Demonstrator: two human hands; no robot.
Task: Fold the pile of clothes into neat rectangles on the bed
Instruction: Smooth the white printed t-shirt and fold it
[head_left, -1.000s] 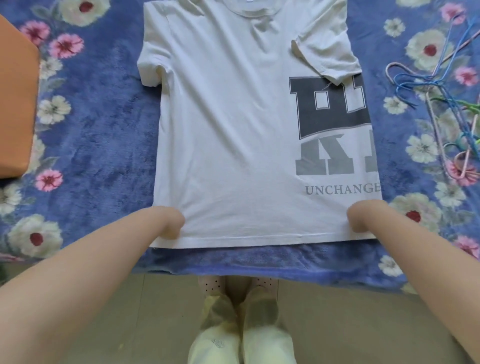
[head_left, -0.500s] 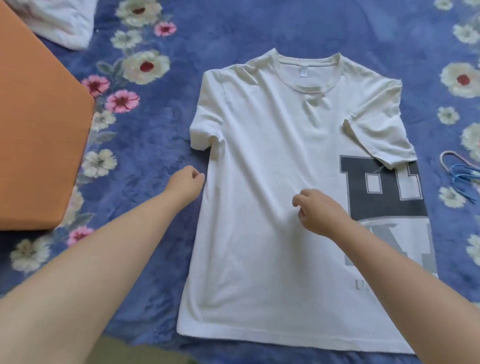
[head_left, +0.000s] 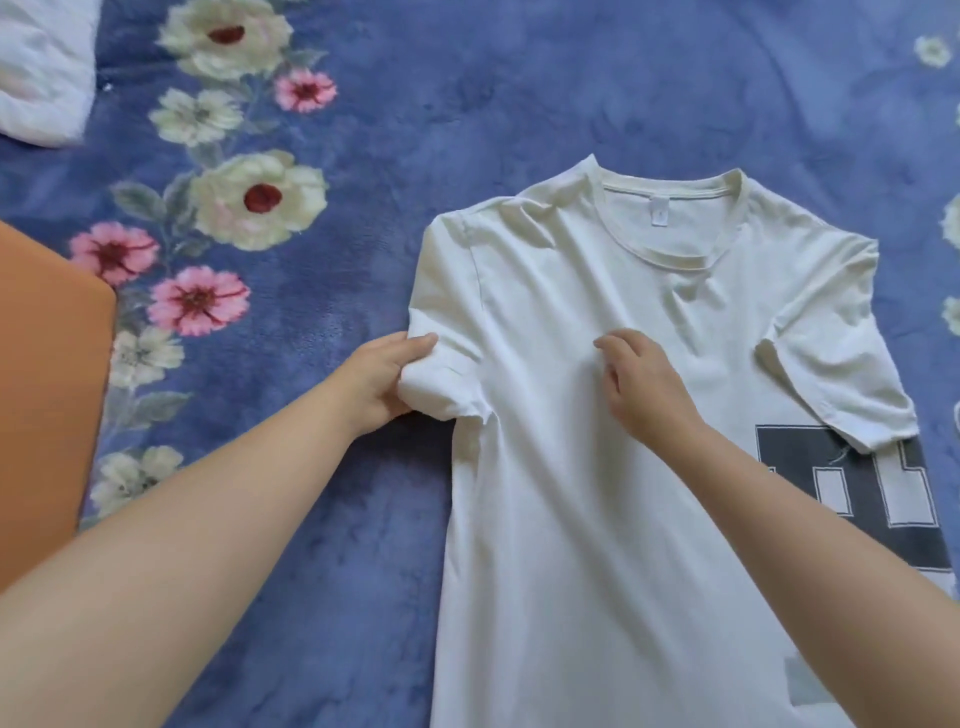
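A white T-shirt with a dark grey block print on its right side lies flat on the blue flowered bed cover, collar pointing away from me. Its right side is folded inward, with the right sleeve lying over the print. My left hand grips the hem end of the left sleeve, thumb on top of the cloth. My right hand rests on the chest of the shirt below the collar, fingers bent and touching the fabric.
An orange flat object lies at the left edge of the bed. A white bundle of cloth sits at the far left corner. Bare cover stretches beyond the shirt's collar.
Both hands moved up from the shirt's hem toward the chest. My left hand took hold of the left sleeve; my right hand slid further up the chest. The view shifted forward.
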